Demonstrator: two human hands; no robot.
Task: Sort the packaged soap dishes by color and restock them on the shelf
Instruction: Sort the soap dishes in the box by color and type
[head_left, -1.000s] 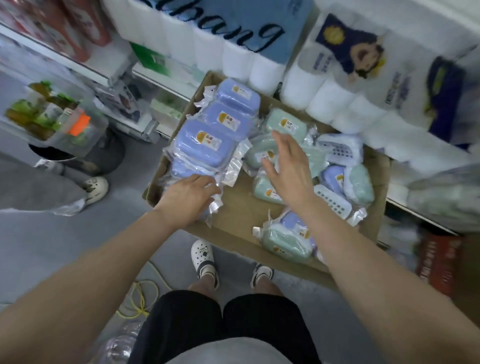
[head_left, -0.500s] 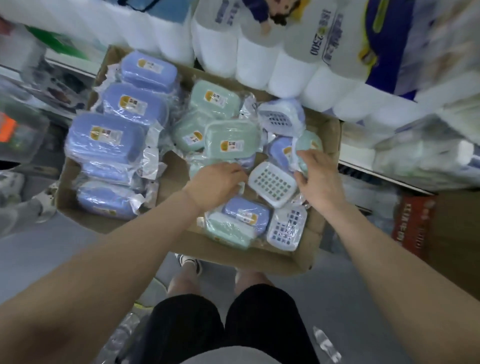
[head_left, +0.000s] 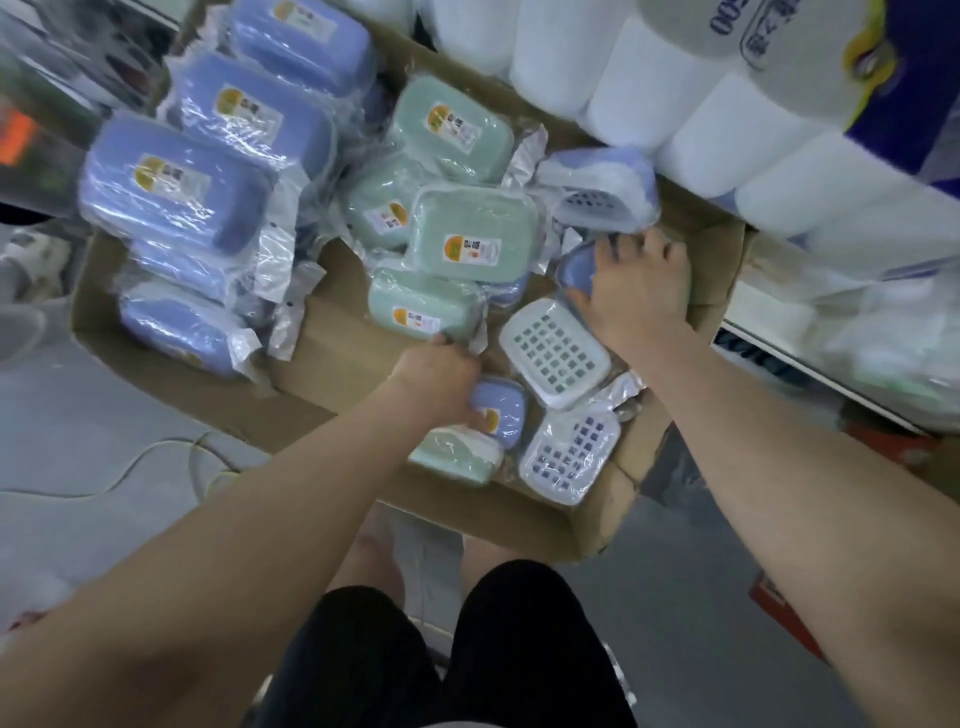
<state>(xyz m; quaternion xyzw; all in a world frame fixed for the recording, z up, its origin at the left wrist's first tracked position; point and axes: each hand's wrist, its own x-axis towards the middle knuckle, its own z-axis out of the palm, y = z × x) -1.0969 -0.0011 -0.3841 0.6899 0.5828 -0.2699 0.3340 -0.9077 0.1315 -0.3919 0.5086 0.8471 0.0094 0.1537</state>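
Head view: a person stands over a cardboard box (head_left: 332, 343) of plastic-wrapped soap dishes.
Left hand: the left hand (head_left: 441, 379) reaches into the near part of the box, its fingers curled down onto a small blue dish (head_left: 501, 410); whether they actually grasp it or only rest on it cannot be told.
Right hand: the right hand (head_left: 636, 291) lies palm down at the right side of the box, fingers spread and bent over another blue dish (head_left: 576, 270), pressing on it.
Blue group: a stack of blue dishes (head_left: 176, 187) fills the left side of the box.
Green group: several green dishes (head_left: 470, 234) lie overlapping in the middle.
Unsorted corner: a white grid-faced dish (head_left: 553, 353) lies between the two hands, a second grid-faced one (head_left: 571, 452) sits nearer the front wall, and a green dish (head_left: 452, 457) lies just below the left hand.
Behind the box: white paper rolls (head_left: 649, 88) stand packed together.
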